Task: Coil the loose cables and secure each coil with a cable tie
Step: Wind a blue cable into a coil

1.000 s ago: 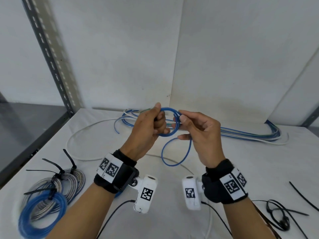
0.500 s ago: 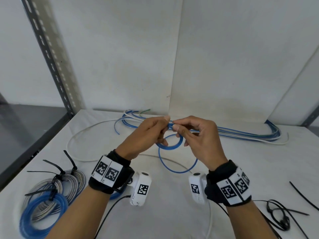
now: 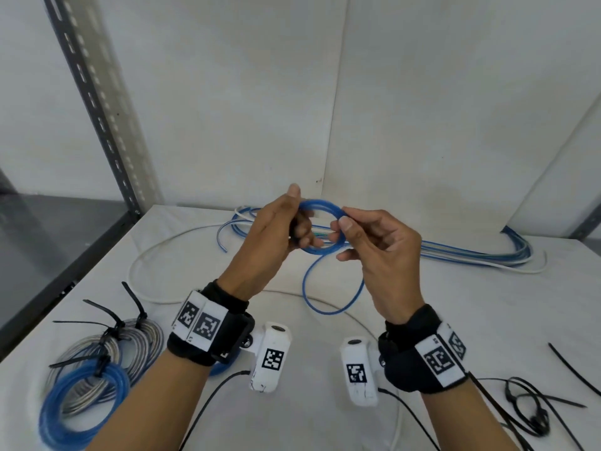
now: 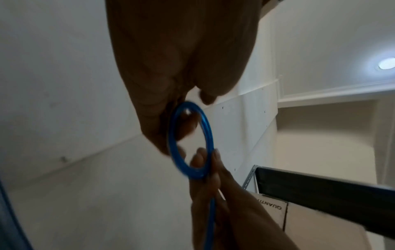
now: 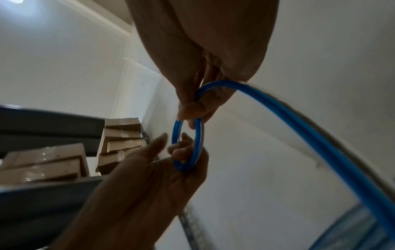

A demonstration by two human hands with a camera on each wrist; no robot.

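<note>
A small blue cable coil is held up above the white table between both hands. My left hand grips its left side with curled fingers, thumb up. My right hand pinches the coil's right side between thumb and forefinger. From the coil a loose blue loop hangs down to the table. In the left wrist view the blue cable coil shows as a narrow ring, with right-hand fingers at its lower end. In the right wrist view the blue cable coil sits between both hands, and the free blue cable trails off to the right.
Finished tied coils, blue and grey, lie at the front left with black ties sticking up. A bundle of loose blue and white cables runs along the back. Spare black cable ties lie at the right. A metal upright stands left.
Both hands have lifted the coil back up from a lower, flatter position; the ring now stands upright again with another turn laid on, and the hanging loop is shorter.
</note>
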